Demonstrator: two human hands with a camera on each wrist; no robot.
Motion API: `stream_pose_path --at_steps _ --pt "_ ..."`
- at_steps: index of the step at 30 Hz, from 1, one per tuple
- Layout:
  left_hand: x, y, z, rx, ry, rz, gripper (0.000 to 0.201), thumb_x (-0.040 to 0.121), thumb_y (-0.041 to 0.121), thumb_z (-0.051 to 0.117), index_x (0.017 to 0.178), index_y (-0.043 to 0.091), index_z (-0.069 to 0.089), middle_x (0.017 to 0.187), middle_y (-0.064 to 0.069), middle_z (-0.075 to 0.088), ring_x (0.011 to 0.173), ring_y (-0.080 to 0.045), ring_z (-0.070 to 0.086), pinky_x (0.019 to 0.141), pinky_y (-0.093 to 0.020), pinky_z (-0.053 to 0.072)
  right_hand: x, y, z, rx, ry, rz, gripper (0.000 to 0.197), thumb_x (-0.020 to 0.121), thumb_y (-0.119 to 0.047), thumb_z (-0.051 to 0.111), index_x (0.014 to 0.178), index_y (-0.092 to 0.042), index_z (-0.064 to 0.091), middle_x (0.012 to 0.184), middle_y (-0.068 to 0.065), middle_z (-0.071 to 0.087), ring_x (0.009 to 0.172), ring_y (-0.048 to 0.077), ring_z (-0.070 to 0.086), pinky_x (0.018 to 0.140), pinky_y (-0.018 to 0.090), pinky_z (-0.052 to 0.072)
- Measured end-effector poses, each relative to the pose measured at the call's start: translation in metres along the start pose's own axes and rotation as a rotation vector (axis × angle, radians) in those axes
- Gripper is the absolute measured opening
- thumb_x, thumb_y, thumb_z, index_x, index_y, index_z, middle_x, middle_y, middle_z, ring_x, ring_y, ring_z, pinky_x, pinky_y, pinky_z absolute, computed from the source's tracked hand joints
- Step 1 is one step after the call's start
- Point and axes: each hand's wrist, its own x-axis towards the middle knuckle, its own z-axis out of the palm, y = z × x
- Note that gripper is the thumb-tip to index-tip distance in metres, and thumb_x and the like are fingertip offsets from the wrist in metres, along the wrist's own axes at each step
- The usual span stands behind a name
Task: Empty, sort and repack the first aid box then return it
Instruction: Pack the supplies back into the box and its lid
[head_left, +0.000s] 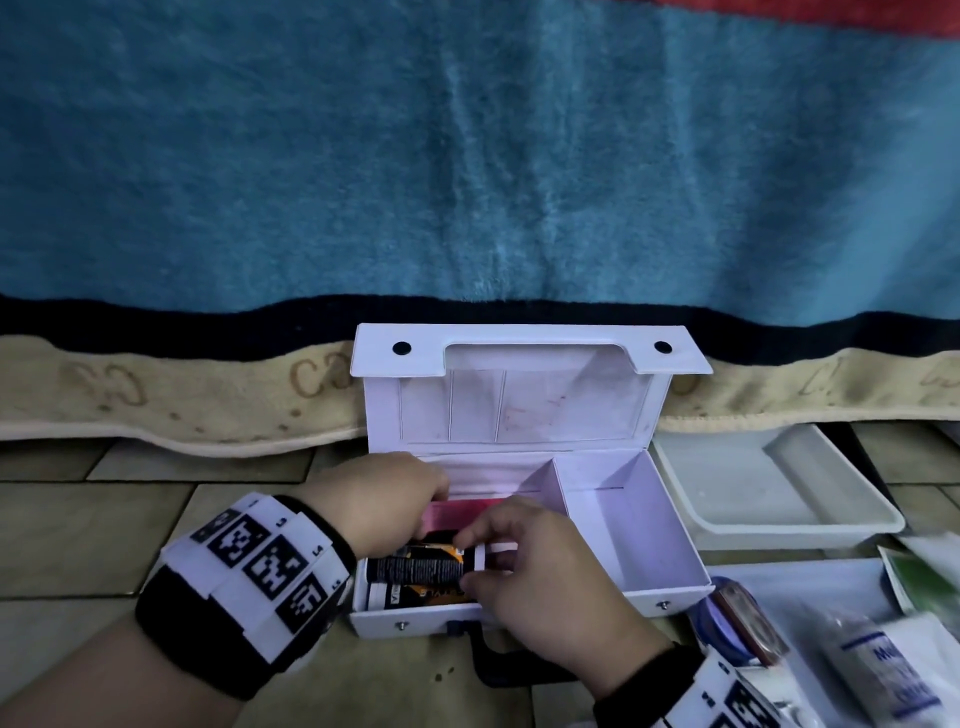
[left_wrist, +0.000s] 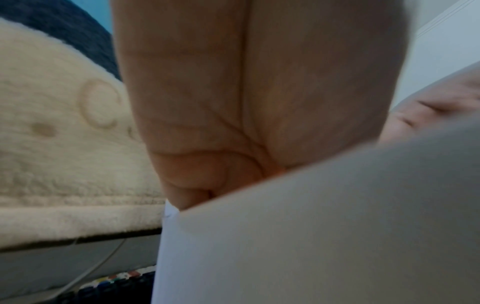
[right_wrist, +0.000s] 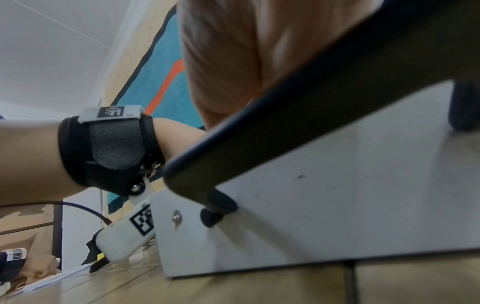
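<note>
The white first aid box (head_left: 649, 525) stands open on the tiled floor, its lid (head_left: 519, 405) leaning back against a blanket. Its left compartment holds a pink packet (head_left: 462, 514) and a black and orange bottle (head_left: 415, 566) lying on a second similar one (head_left: 410, 597). My right hand (head_left: 540, 566) pinches the top bottle near its white cap. My left hand (head_left: 384, 493) reaches into the same compartment, fingers curled down on the pink packet's left end. The right compartment is bare. The left wrist view shows only my palm (left_wrist: 259, 92) and the box wall (left_wrist: 311, 236). The right wrist view shows the box front (right_wrist: 311, 205) and dark handle (right_wrist: 298, 123).
A white plastic tray (head_left: 779, 499) sits right of the box. At the front right lie a blue round tin (head_left: 727, 623), a wrapped bandage pack (head_left: 883, 670) and a green packet (head_left: 919, 577). The blue and beige blanket (head_left: 467, 156) hangs behind the box.
</note>
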Motion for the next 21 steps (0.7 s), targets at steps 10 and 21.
stream_pose_path --at_steps 10,21 --pt "0.0015 -0.0057 0.0081 0.001 0.023 0.029 0.036 0.091 0.010 0.049 0.121 0.029 0.049 0.110 0.003 0.062 0.100 -0.019 0.058 0.082 -0.033 0.049 -0.0022 -0.0034 -0.0010 -0.106 -0.043 0.001 0.031 0.079 -0.005 0.061 0.088 -0.035 0.064 0.103 -0.010 0.060 0.091 0.006 0.060 0.087 0.018 0.047" --pt "0.0032 -0.0065 0.0092 -0.056 0.062 0.056 0.036 0.091 0.010 0.049 0.120 0.030 0.052 0.111 0.007 0.061 0.104 -0.015 0.056 0.090 -0.034 0.047 0.0003 -0.0025 0.0014 -0.169 0.002 -0.059 0.025 0.083 -0.021 0.066 0.108 -0.022 0.068 0.105 -0.010 0.058 0.093 0.003 0.057 0.084 0.002 0.039"
